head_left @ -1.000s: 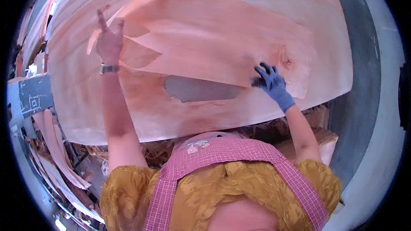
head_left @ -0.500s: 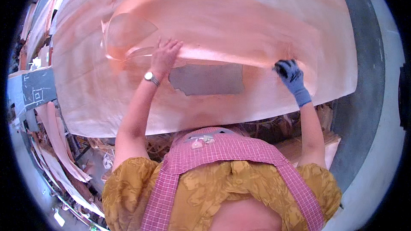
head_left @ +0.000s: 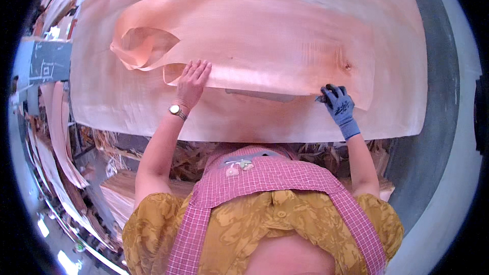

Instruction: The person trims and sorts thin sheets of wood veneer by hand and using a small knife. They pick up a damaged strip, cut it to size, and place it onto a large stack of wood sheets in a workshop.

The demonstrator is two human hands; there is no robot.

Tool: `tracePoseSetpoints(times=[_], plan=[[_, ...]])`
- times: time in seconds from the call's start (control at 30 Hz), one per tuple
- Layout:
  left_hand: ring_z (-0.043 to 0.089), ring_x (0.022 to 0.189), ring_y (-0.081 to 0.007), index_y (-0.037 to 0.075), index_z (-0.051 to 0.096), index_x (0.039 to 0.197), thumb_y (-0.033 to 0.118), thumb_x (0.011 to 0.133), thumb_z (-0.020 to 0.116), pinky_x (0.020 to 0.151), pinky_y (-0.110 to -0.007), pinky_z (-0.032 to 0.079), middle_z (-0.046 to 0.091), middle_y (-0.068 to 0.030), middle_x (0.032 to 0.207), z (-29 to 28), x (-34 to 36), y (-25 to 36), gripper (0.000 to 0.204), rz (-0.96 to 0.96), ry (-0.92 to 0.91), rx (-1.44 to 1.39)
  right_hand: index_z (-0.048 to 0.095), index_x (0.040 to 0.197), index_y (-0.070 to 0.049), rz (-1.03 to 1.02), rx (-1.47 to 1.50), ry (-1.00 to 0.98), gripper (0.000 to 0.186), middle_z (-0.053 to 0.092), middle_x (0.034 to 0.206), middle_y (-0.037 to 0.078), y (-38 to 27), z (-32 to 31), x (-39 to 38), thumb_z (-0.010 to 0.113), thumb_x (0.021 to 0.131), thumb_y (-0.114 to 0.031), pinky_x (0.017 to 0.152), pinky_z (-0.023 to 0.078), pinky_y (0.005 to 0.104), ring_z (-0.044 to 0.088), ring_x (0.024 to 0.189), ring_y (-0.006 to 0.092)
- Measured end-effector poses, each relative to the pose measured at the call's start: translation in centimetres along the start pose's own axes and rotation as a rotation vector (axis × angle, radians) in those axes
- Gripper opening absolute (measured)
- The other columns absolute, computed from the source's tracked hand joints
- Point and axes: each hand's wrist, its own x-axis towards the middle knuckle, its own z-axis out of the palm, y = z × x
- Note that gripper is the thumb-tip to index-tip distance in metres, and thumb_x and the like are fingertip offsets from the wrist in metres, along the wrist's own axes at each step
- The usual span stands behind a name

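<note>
A thin, pale pinkish wood veneer piece (head_left: 265, 35), with a torn, curled left end (head_left: 132, 46), lies on a larger veneer sheet (head_left: 397, 71). My bare left hand (head_left: 194, 79), with a wristwatch below it, rests with fingers stretched flat on the piece's near edge. At that edge's right part, my right hand (head_left: 336, 103), in a blue glove with dark fingertips, has curled fingers closed on the veneer. Just under the edge a narrow grey gap (head_left: 260, 95) shows in the lower sheet. A dark knot sits toward the piece's right end.
A grey-blue metal beam (head_left: 48, 58) juts in at left, with hanging veneer strips (head_left: 58, 122) below it. Wood scraps (head_left: 122, 145) and a stack of sheets (head_left: 119, 198) lie under the sheet's front edge. A grey surface (head_left: 433, 122) runs down the right side.
My left hand came right from the curled end onto the near edge, then slightly down. The piece's edge now covers most of the grey gap. My right hand shifted a little.
</note>
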Motion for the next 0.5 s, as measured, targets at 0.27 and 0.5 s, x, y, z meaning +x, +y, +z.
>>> tracePoseSetpoints(times=[0.27, 0.5], plan=[[0.048, 0.129, -0.0265, 0.008, 0.054, 0.131, 0.008, 0.087, 0.050, 0.114, -0.045, 0.029, 0.054, -0.0104, 0.135, 2.4, -5.8, 2.2, 0.045, -0.102, -0.075, 0.111, 0.058, 0.122, -0.018, -0.138, 0.256, -0.106, 0.053, 0.057, 0.123, 0.008, 0.2, 1.2, -0.2, 0.075, 0.074, -0.033, 0.078, 0.052, 0.0417, 0.055, 0.103, 0.0291], [0.047, 0.130, -0.0262, 0.010, 0.053, 0.133, 0.009, 0.087, 0.049, 0.115, -0.046, 0.026, 0.052, -0.0098, 0.137, 2.9, -6.4, 2.7, 0.046, -0.143, -0.081, 0.121, 0.046, 0.138, -0.013, 0.126, 0.360, -0.093, 0.072, 0.054, 0.109, 0.020, -2.0, 1.7, 6.3, 0.072, 0.079, -0.044, 0.079, 0.049, 0.0451, 0.055, 0.099, 0.0358]])
